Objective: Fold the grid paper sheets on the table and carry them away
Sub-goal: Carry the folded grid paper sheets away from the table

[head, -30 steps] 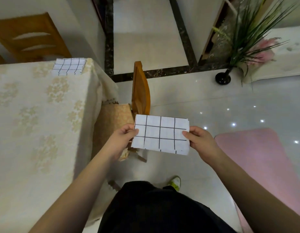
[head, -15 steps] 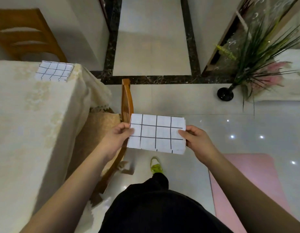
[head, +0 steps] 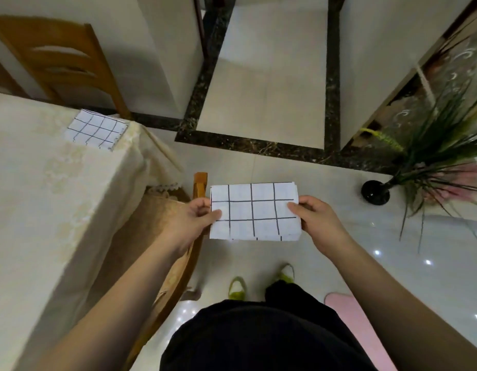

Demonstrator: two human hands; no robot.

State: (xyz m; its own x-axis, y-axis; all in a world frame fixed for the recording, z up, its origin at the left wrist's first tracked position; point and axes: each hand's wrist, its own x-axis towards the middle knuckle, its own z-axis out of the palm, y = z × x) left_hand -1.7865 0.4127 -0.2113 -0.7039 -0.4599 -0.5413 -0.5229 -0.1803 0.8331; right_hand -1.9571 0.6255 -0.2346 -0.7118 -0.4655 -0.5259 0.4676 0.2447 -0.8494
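- Folded grid paper [head: 254, 211] is held clear of the worktop [head: 44, 196], long axis spanning left hand [head: 190, 219] to right hand [head: 316, 219].
- Each short edge is pinched by one hand.
- A second folded sheet [head: 97, 129] is left on the worktop's far corner, nearer the left hand.

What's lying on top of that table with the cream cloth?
One folded grid paper lies near the corner of the table. The cloth hides the tabletop itself, and the table's left part runs out of view.

Two folded grid papers [head: 254, 211] [head: 97, 129] — one held by two hands [head: 190, 219] [head: 316, 218], two chairs [head: 162, 245] [head: 58, 60] (wooden), one plant [head: 432, 159].
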